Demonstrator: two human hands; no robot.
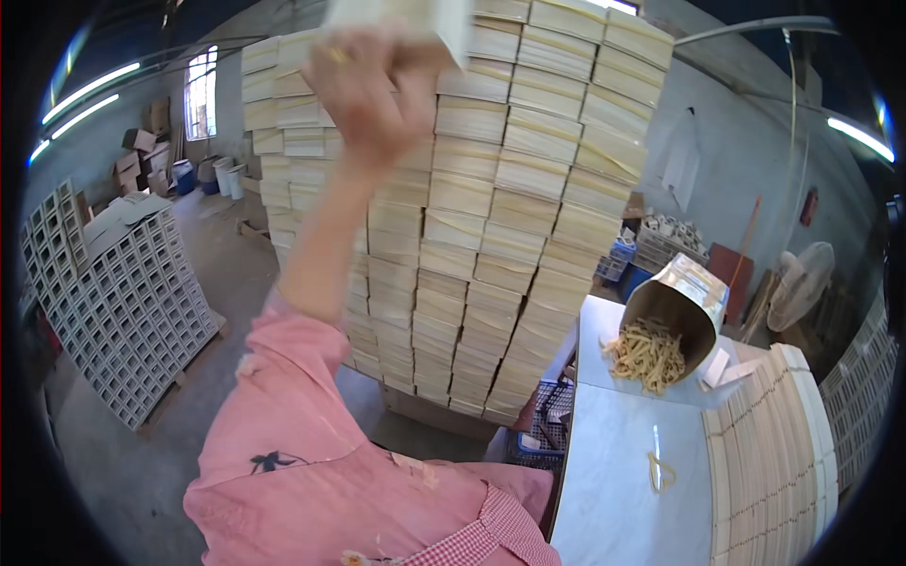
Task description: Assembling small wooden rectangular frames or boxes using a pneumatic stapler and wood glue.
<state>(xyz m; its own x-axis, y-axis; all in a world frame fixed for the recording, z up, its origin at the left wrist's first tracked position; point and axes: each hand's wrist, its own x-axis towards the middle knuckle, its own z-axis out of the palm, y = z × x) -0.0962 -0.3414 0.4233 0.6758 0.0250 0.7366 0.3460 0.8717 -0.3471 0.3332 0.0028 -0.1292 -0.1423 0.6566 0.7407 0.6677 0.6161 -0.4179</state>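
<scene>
My left hand (pixel 373 90), its arm in a pink sleeve, is raised near the top edge. Its fingers are closed on a pale, block-shaped bundle (pixel 442 26), blurred by motion and partly cut off by the frame. Directly behind it rises a tall stack of similar cream bundles (pixel 472 198), many with yellow bands round them. The held bundle is level with the upper rows; whether it touches them I cannot tell. My right hand is out of view.
At right stands a white table (pixel 613 472) with a tipped container (pixel 703 302) spilling yellowish bands (pixel 651 357), one loose band (pixel 661 472) and a row of pale slats (pixel 774 453). Blue crates (pixel 547 424) sit below. A grid-like stack (pixel 123 302) stands on a pallet at left.
</scene>
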